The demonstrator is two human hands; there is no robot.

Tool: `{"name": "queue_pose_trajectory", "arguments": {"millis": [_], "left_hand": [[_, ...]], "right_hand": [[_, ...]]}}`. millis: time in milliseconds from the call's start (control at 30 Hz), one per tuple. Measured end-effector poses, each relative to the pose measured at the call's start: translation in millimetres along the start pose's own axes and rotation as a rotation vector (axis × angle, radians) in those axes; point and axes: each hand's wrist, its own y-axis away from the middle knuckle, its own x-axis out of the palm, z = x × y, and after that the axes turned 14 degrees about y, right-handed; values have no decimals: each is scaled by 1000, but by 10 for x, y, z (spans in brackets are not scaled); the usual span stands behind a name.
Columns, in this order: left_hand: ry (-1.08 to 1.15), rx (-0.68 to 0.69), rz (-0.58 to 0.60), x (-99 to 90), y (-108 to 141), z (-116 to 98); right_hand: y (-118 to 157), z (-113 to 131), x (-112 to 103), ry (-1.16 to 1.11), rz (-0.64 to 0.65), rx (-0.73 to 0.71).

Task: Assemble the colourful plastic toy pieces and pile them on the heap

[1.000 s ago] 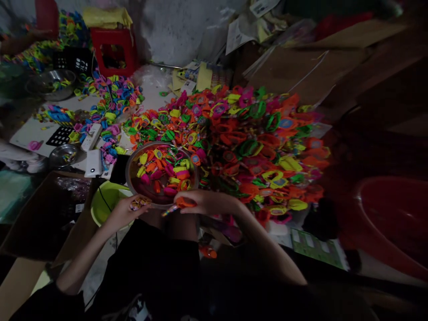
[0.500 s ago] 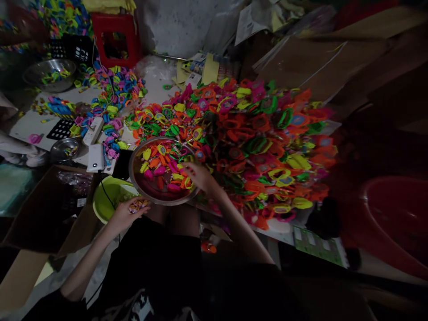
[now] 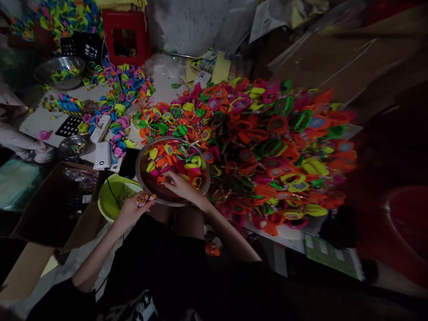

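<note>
My left hand (image 3: 131, 209) is closed round several small wrapped sweets (image 3: 144, 199) in yellow and pink wrappers, beside the near left rim of a metal bowl (image 3: 139, 176). In the bowl lie bright plastic toy watches (image 3: 169, 149) in orange, yellow, pink and green. My right hand (image 3: 179, 185) reaches over the bowl, with its fingertips pinched on an orange toy watch (image 3: 162, 179); the fingers partly hide it. Below the left of the bowl stands a lime-green basin (image 3: 106, 200) with small pale things inside.
A big heap of toy watches (image 3: 267, 147) covers the table to the right. A power strip (image 3: 100, 128), a white power bank (image 3: 102, 156) and a dark phone (image 3: 129, 163) lie left of the bowl. An open carton (image 3: 40, 214) stands lower left. Another person's arm (image 3: 20, 138) shows far left.
My right hand has moved from the bowl's right side to its near middle and now pinches an orange toy watch. My left hand keeps its sweets. The view has shifted slightly left.
</note>
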Motion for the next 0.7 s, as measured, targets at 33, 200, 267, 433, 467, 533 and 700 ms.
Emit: {"name": "queue_pose_trajectory", "arguments": {"millis": [33,200,267,433,467,533,700], "left_hand": [[-12,12,-11,-3,-18,-22],[-87,88,-26,29,-73,-132],[-107,123,-11,45,-71,-179],[-145,164,9,69,-43,-280],[-152,171,8,72,-39,-294],[-164,177,11,76,-33,-311],[-172,202,-23,81,-15,-312]], "right_hand": [[68,36,-69,-74,-40,-38],[310,221,-372,-312,-130,-134],[355,266,-449,-314,-102,-112],[406,350,-540,-218,-131,-160],[414,371,-550,-196,-147,-180],[430,418,-570,-164,-169,-204],[468,515,-594,-78,-139,-139]]}}
